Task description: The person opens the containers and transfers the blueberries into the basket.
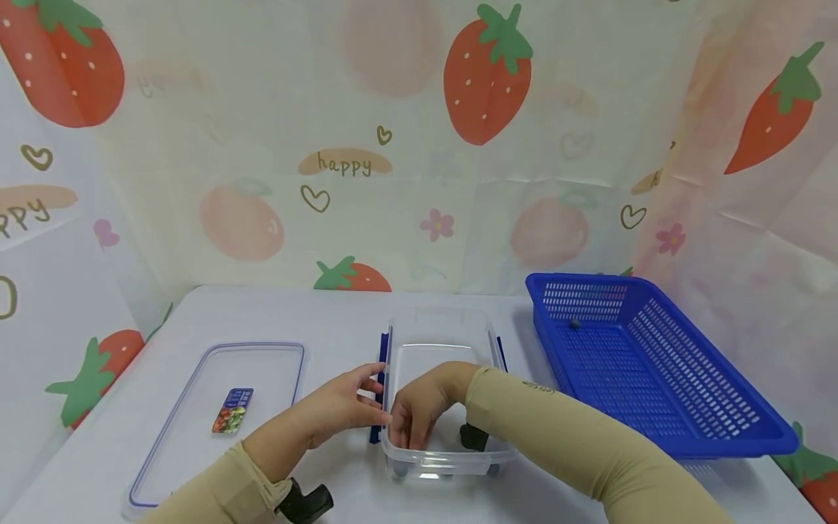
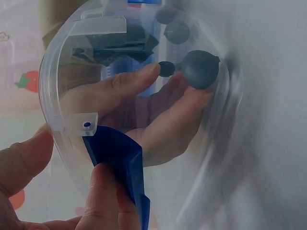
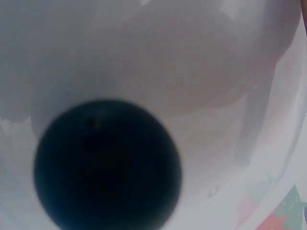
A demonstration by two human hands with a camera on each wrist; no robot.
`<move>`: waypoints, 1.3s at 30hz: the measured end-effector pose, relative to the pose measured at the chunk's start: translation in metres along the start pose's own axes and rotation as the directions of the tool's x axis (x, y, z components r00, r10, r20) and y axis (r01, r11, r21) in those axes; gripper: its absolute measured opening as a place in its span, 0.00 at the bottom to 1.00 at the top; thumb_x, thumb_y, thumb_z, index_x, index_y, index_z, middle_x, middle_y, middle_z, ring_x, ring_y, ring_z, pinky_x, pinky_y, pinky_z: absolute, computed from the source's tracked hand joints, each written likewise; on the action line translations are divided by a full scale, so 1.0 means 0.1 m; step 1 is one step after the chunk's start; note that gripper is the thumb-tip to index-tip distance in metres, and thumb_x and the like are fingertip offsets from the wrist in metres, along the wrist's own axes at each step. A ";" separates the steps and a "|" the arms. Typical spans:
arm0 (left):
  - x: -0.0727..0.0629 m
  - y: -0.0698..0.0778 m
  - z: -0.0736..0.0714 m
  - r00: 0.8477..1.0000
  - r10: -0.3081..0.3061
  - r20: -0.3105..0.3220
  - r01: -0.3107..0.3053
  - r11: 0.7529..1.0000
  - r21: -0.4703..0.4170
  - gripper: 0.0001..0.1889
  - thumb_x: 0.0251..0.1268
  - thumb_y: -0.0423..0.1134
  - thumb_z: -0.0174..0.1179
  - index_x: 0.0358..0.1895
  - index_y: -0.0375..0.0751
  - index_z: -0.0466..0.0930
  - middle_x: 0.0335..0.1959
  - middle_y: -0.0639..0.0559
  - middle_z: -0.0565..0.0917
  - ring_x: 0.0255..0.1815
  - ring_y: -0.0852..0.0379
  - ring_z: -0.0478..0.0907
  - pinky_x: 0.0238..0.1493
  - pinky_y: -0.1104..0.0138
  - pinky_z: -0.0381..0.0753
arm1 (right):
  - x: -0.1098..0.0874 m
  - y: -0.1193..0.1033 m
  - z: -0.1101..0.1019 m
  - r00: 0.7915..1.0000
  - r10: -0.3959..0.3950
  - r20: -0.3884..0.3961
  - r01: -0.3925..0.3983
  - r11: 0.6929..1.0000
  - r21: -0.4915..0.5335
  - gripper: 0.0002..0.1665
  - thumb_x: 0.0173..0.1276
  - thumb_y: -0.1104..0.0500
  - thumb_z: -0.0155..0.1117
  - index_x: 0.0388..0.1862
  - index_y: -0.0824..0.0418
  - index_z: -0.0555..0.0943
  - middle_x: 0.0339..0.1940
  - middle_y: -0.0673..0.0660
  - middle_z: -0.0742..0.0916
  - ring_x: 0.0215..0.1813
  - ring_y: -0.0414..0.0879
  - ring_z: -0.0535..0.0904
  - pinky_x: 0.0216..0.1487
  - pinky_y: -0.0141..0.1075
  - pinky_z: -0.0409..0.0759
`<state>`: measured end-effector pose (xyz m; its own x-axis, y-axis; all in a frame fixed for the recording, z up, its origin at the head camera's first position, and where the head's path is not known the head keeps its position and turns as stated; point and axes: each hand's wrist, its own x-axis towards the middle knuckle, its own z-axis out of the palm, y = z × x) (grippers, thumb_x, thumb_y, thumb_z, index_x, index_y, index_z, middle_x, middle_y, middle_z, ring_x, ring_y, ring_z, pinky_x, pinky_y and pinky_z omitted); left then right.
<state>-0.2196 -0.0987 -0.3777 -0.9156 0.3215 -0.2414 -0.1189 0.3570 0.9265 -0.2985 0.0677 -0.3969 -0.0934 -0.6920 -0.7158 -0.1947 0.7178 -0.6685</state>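
A clear plastic box [image 1: 452, 460] with blue side latches stands in the middle of the table. My left hand [image 1: 343, 404] holds its left side, fingers against a blue latch [image 2: 122, 158]. Inside the box, near the front left corner, my right hand [image 1: 425, 407] reaches down with bent fingers. A small blueberry [image 2: 166, 68] shows between its thumb and fingertips. Close to those fingers lies another blueberry [image 2: 200, 69], and more sit along the front wall. One dark blueberry [image 3: 108, 167] fills much of the right wrist view, blurred; the right fingers there are indistinct.
To the right is a blue plastic basket [image 1: 655, 445] with one small dark berry [image 1: 574, 324] at its far end. A clear lid [image 1: 186, 466] with a blue seal lies on the left, bearing a fruit-printed label [image 1: 232, 411]. Printed sheeting hangs behind the table.
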 end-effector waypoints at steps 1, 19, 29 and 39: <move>0.00 0.00 0.00 1.000 0.004 0.001 -0.004 1.000 0.001 0.43 0.47 0.34 0.69 0.68 0.42 0.56 0.54 0.42 0.70 0.45 0.53 0.75 0.46 0.58 0.79 | 0.00 0.00 0.00 1.000 -0.006 0.007 0.007 1.000 -0.003 0.11 0.57 0.75 0.59 0.40 0.70 0.79 0.28 0.51 0.82 0.32 0.39 0.75 0.37 0.29 0.80; 0.01 -0.02 0.00 0.999 0.041 0.022 -0.041 0.999 -0.008 0.43 0.48 0.34 0.69 0.68 0.40 0.55 0.54 0.41 0.69 0.47 0.53 0.74 0.46 0.59 0.78 | -0.11 -0.02 -0.03 0.995 -0.093 0.022 0.091 0.995 0.050 0.15 0.56 0.76 0.61 0.44 0.74 0.78 0.31 0.53 0.85 0.33 0.41 0.80 0.42 0.36 0.82; -0.01 -0.01 -0.02 0.999 0.037 0.027 -0.037 0.999 -0.009 0.43 0.49 0.35 0.69 0.68 0.41 0.55 0.54 0.41 0.68 0.46 0.53 0.74 0.46 0.58 0.78 | -0.13 -0.05 -0.03 0.995 -0.093 0.044 0.092 0.996 0.013 0.13 0.56 0.76 0.61 0.42 0.76 0.77 0.28 0.52 0.83 0.30 0.39 0.79 0.38 0.34 0.82; 0.01 -0.02 -0.01 0.999 0.028 0.018 -0.028 1.000 -0.006 0.43 0.47 0.33 0.69 0.68 0.40 0.55 0.54 0.41 0.69 0.44 0.53 0.75 0.46 0.58 0.79 | -0.30 -0.07 -0.13 0.977 -0.203 -0.070 0.198 0.978 -0.068 0.08 0.55 0.73 0.64 0.35 0.66 0.81 0.26 0.53 0.85 0.31 0.41 0.81 0.40 0.39 0.82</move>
<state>-0.2204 -0.0995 -0.3792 -0.9115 0.3472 -0.2203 -0.0955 0.3424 0.9347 -0.3066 0.0826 -0.3680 -0.1200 -0.8268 -0.5496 -0.2753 0.5596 -0.7817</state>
